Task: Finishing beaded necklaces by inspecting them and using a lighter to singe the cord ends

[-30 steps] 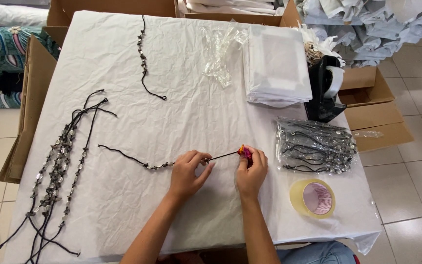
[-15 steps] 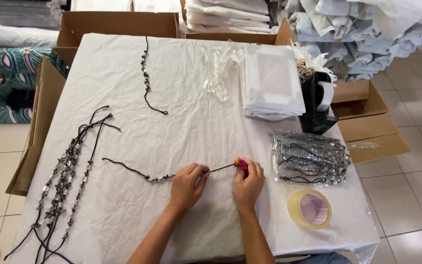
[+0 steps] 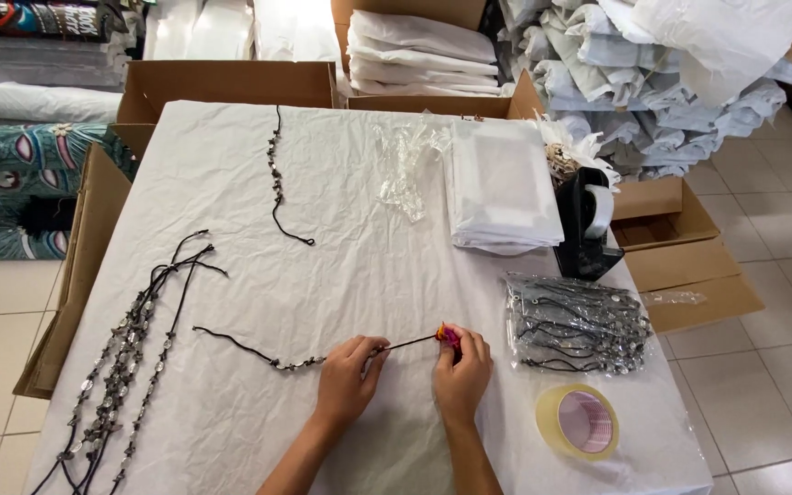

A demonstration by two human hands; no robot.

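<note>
Left hand grip pinches the beaded black cord; right hand grip clamps a small orange-pink object at its end.

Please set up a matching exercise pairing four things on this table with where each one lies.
Things:
1. roll of clear tape
2. black tape dispenser
3. bundle of beaded cords
4. stack of white sheets

Places:
A. left side of the table
B. near corner, right of the right hand
C. right edge, beside an open carton
D. far side, right of the crumpled clear plastic

Pairs: 1-B, 2-C, 3-A, 4-D
</note>
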